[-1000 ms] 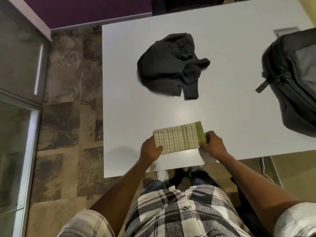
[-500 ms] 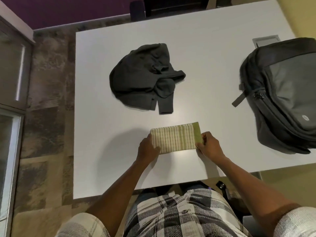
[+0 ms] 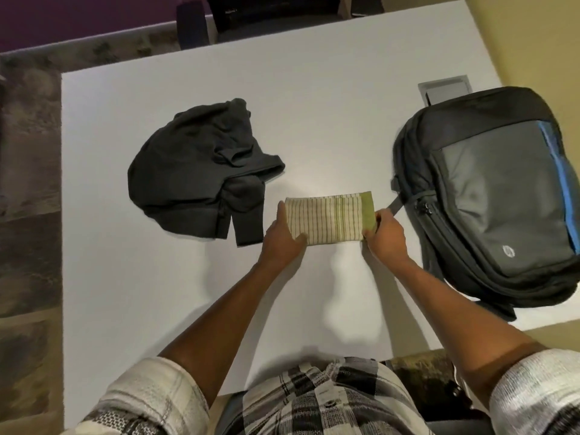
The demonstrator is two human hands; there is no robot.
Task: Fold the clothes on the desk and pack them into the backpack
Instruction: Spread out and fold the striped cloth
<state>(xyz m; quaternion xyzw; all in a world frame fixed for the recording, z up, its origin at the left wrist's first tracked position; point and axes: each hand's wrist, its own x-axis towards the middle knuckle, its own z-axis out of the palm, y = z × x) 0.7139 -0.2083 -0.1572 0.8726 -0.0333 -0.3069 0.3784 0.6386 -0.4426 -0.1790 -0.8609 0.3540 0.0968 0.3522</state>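
Green-striped folded cloth [image 3: 329, 219] now lifted off the white desk [image 3: 314, 120], gripped at both ends by left hand [image 3: 282, 238] and right hand [image 3: 384, 237], carried toward the zipped backpack [image 3: 489, 196], dark garment [image 3: 201, 171] unfolded.

Office: white desk [image 3: 314, 89] with cable grommet [image 3: 445, 91].

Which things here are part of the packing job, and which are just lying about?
Part of the job: folded striped cloth, held by left hand and right hand; crumpled dark garment; backpack; desk.
Lying about: grey cable hatch; dark chair.
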